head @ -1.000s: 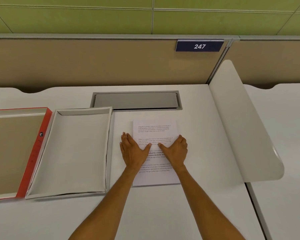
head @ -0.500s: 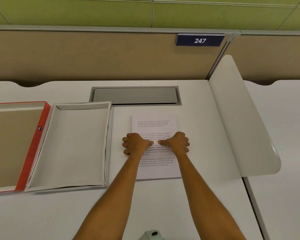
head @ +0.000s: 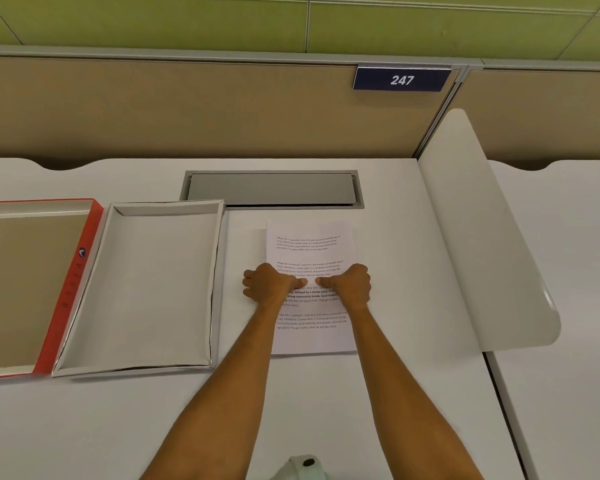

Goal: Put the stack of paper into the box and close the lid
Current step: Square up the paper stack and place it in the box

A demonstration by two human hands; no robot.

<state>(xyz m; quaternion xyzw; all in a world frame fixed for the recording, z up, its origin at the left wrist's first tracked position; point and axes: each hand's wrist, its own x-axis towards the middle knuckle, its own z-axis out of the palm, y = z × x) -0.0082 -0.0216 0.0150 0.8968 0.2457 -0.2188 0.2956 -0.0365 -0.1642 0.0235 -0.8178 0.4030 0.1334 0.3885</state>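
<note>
A stack of paper (head: 309, 244) with printed text lies on the white desk, right of centre. My left hand (head: 271, 284) is curled over its left edge and my right hand (head: 350, 284) over its right edge. Both thumbs lie on top, pointing at each other. The fingertips are hidden at the stack's sides. Just left of the stack, an open white box (head: 146, 282) sits with nothing in it. Its red-rimmed lid (head: 73, 282) lies upside down further left, touching the box.
A grey cable hatch (head: 272, 188) is set into the desk behind the paper. A white curved divider (head: 482, 237) stands along the right. A beige partition with a "247" sign (head: 401, 79) closes the back. A small pale object (head: 302, 467) shows at the bottom edge.
Both hands lay flat on the paper with fingers spread; they have since curled into fists at the stack's left and right edges, thumbs on top. The stack, box and lid stay put.
</note>
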